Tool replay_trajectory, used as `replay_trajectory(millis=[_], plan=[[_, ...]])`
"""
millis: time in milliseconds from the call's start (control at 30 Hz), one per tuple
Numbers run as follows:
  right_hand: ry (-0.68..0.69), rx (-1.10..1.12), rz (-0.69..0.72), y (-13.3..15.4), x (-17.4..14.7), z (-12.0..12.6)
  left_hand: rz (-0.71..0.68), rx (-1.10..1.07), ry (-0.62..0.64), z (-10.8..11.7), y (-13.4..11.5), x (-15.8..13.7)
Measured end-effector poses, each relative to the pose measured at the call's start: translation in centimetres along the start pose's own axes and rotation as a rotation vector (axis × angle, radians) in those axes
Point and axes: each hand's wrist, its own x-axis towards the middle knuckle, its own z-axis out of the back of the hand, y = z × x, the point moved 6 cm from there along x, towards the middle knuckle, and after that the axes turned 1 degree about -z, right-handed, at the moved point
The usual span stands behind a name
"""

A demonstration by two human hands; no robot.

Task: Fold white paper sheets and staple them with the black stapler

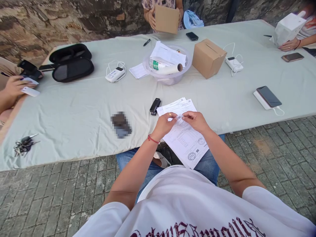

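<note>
My left hand, with a ring and a red string at the wrist, is pinched over a sheaf of printed papers. Facing it, my right hand is pinched too, its fingertips close to the left ones. A small pale bit shows between the fingertips, too small to name. The papers lie partly on the table edge and reach down over my lap; round stamps mark the lower sheet. Just beyond my left hand sits a black stapler.
A plastic basin holds papers and a roll, beside a cardboard box. Power banks, phones, keys, a black case and a blurred item lie on the cloth-covered table. Other people's hands hold things around it.
</note>
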Motion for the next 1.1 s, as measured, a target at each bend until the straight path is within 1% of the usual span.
replay_trajectory(millis=[100, 133, 167, 200, 267, 333, 400, 500, 633, 800, 933, 1100], plan=[[-0.172, -0.145, 0.082, 1.7, -1.0, 0.5, 0.03, -0.011, -0.095, 0.7, 0.7, -0.4], [-0.225, -0.173, 0.091, 2.3, -1.5, 0.5, 0.045, -0.022, -0.138, 1.0, 0.9, -0.6], [-0.244, -0.17, 0.081, 2.8, -2.0, 0.3, 0.057, -0.031, -0.177, 1.2, 1.0, -0.9], [-0.225, -0.132, 0.055, 3.2, -2.4, -0.1, 0.061, -0.035, -0.212, 1.3, 0.9, -1.2], [-0.138, 0.007, -0.011, 3.7, -3.0, -1.5, 0.051, -0.035, -0.279, 1.5, 0.5, -2.2], [-0.086, 0.145, -0.068, 4.1, -3.4, -2.8, 0.048, -0.035, -0.346, 1.6, -0.1, -3.5], [-0.095, 0.256, -0.104, 4.6, -3.6, -3.6, 0.058, -0.047, -0.392, 1.5, -0.7, -4.9], [-0.094, 0.364, -0.121, 5.8, -3.7, -4.3, 0.033, -0.073, -0.412, 1.4, -1.4, -6.7], [-0.093, 0.363, -0.121, 7.0, -3.9, -4.3, -0.064, -0.077, -0.471, 1.8, -1.9, -8.3], [-0.087, 0.358, -0.129, 7.5, -4.6, -4.3, -0.212, -0.038, -0.531, 2.1, -2.7, -9.4], [-0.074, 0.374, -0.142, 7.4, -5.0, -4.5, -0.289, 0.048, -0.517, 1.9, -3.0, -9.7], [-0.077, 0.347, -0.133, 7.2, -5.1, -4.6, -0.407, 0.221, -0.528, 1.9, -3.3, -10.0]])
